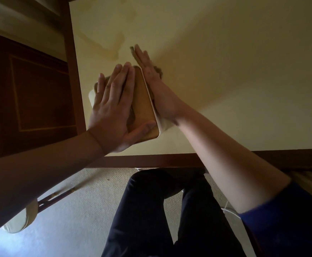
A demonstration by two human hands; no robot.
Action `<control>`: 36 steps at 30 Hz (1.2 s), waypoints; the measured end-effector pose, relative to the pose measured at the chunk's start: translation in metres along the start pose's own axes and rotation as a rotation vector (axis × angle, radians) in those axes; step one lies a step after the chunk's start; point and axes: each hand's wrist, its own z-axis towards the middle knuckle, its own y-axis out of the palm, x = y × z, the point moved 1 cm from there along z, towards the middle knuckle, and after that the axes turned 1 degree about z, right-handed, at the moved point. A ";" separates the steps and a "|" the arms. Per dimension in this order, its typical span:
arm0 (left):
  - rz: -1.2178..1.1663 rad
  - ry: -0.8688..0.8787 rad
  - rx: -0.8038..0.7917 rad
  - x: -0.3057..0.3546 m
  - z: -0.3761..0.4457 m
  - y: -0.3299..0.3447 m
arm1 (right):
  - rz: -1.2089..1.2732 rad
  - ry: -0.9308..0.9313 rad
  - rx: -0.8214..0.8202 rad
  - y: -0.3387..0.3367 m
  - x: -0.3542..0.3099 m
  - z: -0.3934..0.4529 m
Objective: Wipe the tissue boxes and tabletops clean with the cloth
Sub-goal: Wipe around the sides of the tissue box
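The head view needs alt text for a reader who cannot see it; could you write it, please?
Two flat hands press a tissue box on a pale tabletop: the left hand on top, the right hand against its right side, with a cloth underneath.

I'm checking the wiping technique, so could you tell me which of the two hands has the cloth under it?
The right hand: it lies flat against the tissue box's right side with cloth beneath it. The left hand rests bare on the box top.

Single head cam, wide-angle, pitched steeply down and forward. Close range: both forearms enter from the bottom corners, tabletop (225, 52) fills the upper frame, carpet (81, 210) and the wearer's legs (151, 210) fill the lower. No second view, so nothing overlaps.
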 end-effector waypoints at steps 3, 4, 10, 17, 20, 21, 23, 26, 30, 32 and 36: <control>0.009 0.005 0.005 -0.001 0.000 0.001 | 0.093 0.008 -0.005 0.010 0.008 -0.034; 0.010 0.008 0.005 -0.002 0.000 0.001 | 0.121 0.017 -0.007 0.013 0.009 -0.050; 0.004 0.007 0.009 -0.004 0.001 0.002 | 0.129 0.117 -0.048 0.024 0.011 -0.130; -0.006 0.005 -0.005 -0.001 0.000 0.000 | 0.101 0.043 -0.032 0.013 0.010 -0.053; -0.008 -0.004 0.000 0.000 0.000 -0.001 | 0.070 0.028 -0.044 0.001 -0.003 -0.004; -0.010 -0.004 0.001 0.000 0.000 -0.001 | 0.057 0.034 -0.040 -0.003 -0.007 0.006; -0.017 -0.002 0.000 0.001 0.001 -0.001 | 0.036 0.047 -0.025 -0.006 -0.008 0.013; -0.016 -0.008 0.006 0.000 0.001 -0.001 | 0.049 -0.004 -0.003 0.006 0.000 -0.014; -0.011 -0.013 -0.002 -0.002 0.000 0.001 | 0.150 0.061 0.016 0.020 0.019 -0.076; -0.013 -0.011 -0.013 -0.003 0.000 0.001 | 0.159 0.068 0.005 0.022 0.020 -0.089; -0.147 -0.020 -0.008 -0.007 0.001 -0.008 | 0.178 0.055 0.003 0.019 0.016 -0.061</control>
